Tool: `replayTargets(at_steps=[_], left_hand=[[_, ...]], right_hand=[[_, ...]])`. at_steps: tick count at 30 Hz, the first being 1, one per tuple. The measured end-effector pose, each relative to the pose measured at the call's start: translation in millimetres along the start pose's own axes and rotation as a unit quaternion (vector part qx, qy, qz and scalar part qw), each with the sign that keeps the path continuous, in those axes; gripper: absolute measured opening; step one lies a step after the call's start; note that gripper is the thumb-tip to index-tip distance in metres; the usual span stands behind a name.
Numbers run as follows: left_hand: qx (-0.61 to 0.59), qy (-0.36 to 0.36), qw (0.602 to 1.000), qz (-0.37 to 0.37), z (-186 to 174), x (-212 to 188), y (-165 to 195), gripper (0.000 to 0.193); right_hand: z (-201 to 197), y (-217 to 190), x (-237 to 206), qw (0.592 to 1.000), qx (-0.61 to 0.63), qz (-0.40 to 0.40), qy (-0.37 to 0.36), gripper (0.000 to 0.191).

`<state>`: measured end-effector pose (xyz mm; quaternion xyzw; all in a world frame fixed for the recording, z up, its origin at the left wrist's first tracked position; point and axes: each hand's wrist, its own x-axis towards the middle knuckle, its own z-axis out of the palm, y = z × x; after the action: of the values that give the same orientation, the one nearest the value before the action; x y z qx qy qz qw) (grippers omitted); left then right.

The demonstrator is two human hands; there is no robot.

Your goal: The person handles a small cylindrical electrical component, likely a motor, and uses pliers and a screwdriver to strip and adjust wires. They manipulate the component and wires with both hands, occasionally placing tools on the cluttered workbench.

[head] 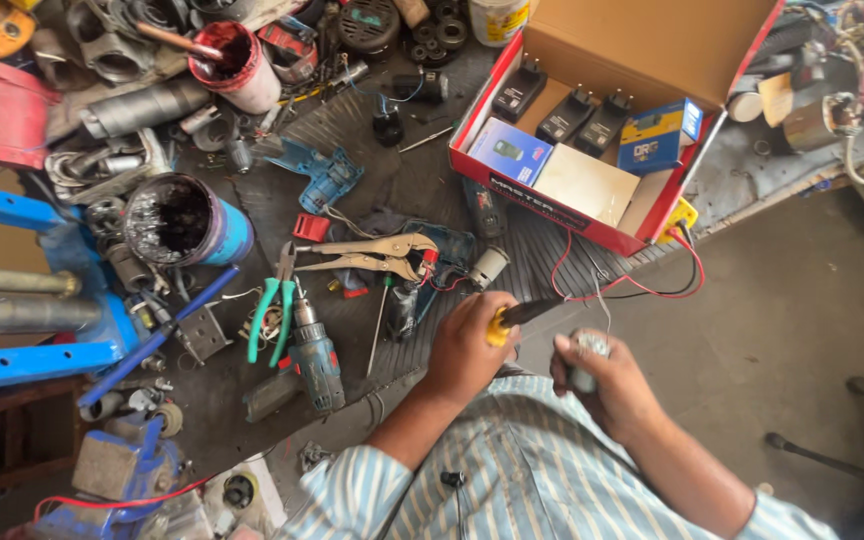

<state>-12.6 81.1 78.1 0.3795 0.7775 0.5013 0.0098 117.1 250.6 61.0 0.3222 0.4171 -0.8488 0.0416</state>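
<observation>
Fingers of the left hand (pixel 464 350) wrap a yellow-handled, black-shafted soldering iron (pixel 522 315). At three o'clock, the right hand (pixel 607 385) grips a small grey cylindrical part (pixel 586 350) with red and black wires (pixel 642 290).

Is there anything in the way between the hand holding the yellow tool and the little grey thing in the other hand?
Nothing visible. The left hand holds the yellow-handled tool; its dark tip points toward the small grey part in the right hand. Only open air and thin wires running from the part lie between them.
</observation>
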Motion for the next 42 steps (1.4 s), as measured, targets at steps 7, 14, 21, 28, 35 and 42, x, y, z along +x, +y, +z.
replayTargets(at_steps=[7,14,21,28,35,42], left_hand=[[0.061,0.028,0.987,0.145,-66,43,24,0.034],[0.143,-0.001,0.968,0.208,-88,66,17,0.025],[0.138,0.1,0.983,0.073,-77,56,25,0.033],[0.056,0.039,0.982,-0.175,-60,29,30,0.039],[-0.002,-0.002,0.974,-0.228,-69,28,42,0.041],[0.022,-0.038,0.966,-0.254,-81,34,51,0.044]], right_hand=[[37,-67,55,0.994,-0.022,0.036,-0.096,0.022],[46,-95,101,0.972,-0.064,0.125,-0.187,0.02],[54,-94,114,0.98,-0.057,-0.012,-0.189,0.017],[65,-97,98,0.949,-0.054,-0.209,-0.229,0.017],[79,-101,94,0.94,-0.092,-0.23,-0.236,0.018],[79,-101,95,0.936,-0.108,-0.234,-0.24,0.016]])
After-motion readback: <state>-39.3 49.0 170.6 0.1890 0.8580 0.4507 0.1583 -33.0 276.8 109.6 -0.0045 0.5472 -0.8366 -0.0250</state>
